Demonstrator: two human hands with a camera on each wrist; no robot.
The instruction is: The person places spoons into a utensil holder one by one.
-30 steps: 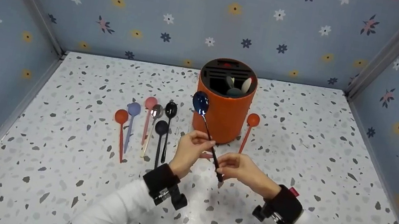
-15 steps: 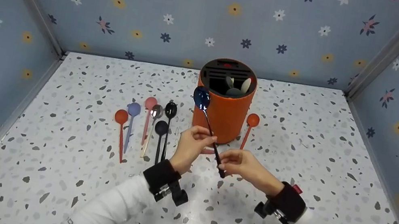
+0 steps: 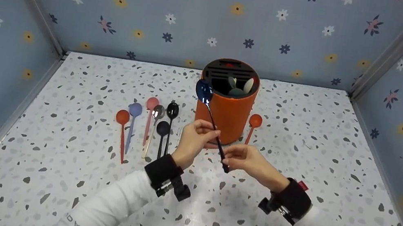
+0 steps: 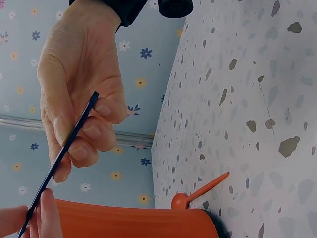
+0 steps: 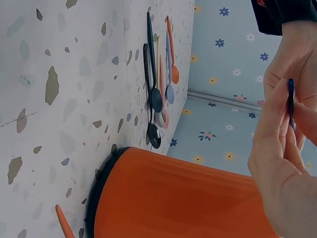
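Note:
A long dark spoon with a shiny blue bowl (image 3: pixel 204 90) is held aslant in the air, bowl up and to the left. My left hand (image 3: pixel 191 142) pinches its shaft near the middle. Lower down, my right hand (image 3: pixel 252 164) holds the handle close to its end with thumb and fingers. In the left wrist view the thin dark handle (image 4: pixel 55 166) runs between both hands. Just behind stands an orange cylindrical utensil holder (image 3: pixel 222 114), its black slotted top bearing several utensils. From the head view, the spoon's bowl overlaps the holder's front left rim.
Left of the holder lie several spoons: orange-red (image 3: pixel 122 117), lavender (image 3: pixel 135 109), pink (image 3: pixel 152 103), silver (image 3: pixel 158 112), dark grey (image 3: pixel 163 128) and glossy black (image 3: pixel 173 111). An orange spoon (image 3: pixel 255 121) lies to its right. A flowered wall (image 3: pixel 187 7) rises behind the speckled table.
Both hands have moved slightly forward together with the spoon, bringing its bowl higher against the holder's rim. Their hold on it looks the same, and the spoons on the table stay put.

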